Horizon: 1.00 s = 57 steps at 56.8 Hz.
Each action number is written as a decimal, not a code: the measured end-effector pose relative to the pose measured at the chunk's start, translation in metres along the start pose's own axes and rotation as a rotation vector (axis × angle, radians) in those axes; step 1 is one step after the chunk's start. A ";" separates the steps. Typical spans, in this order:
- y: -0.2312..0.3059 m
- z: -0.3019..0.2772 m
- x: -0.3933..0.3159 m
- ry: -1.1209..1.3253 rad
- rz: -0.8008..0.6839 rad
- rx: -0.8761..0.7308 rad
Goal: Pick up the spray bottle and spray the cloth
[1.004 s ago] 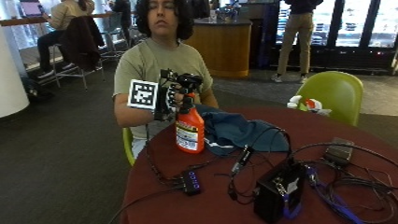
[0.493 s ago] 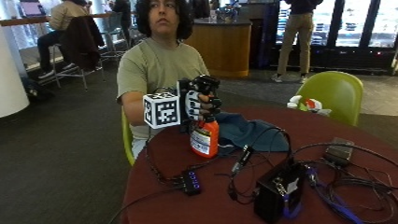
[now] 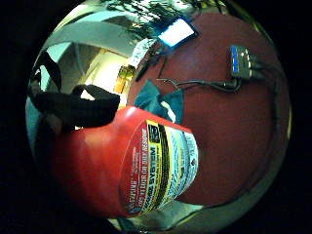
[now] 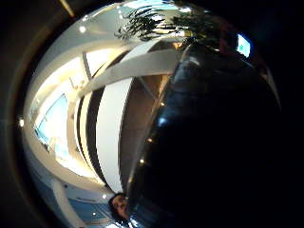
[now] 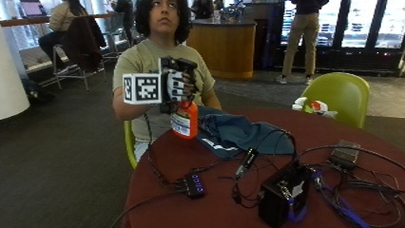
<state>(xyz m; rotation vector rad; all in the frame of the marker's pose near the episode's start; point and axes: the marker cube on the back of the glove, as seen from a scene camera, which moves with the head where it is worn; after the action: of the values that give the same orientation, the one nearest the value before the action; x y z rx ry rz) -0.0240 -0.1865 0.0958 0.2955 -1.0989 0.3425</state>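
Note:
The orange-red spray bottle [image 5: 185, 119] hangs above the near-left part of the round dark-red table [image 5: 190, 199], lifted off it. My gloved right hand [image 5: 177, 83] grips its top, fingers curled round the neck and head. The bottle's labelled body [image 3: 146, 165] fills much of the little finger side palm view, with a black gloved finger [image 3: 78, 109] across it. The dark blue cloth [image 5: 237, 133] lies crumpled on the table just right of the bottle; the cloth [image 3: 158, 102] also shows beyond the bottle in that palm view. The thumb side palm view is mostly blocked by a dark surface.
A small black hub with blue ports [image 5: 193, 183] and its cables lie on the table's front. A black box [image 5: 282, 194] and tangled wires sit at the front right. A green chair [image 5: 338, 95] stands behind the table, with another spray bottle [image 5: 310, 105] near it.
My hand has raised the bottle off the table and carried it slightly toward the cloth.

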 end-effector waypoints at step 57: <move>0.012 0.138 0.033 1.229 0.816 -1.325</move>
<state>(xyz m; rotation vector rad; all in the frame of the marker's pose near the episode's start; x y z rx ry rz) -0.1279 -0.2261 0.1853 -1.4214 0.0184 0.3423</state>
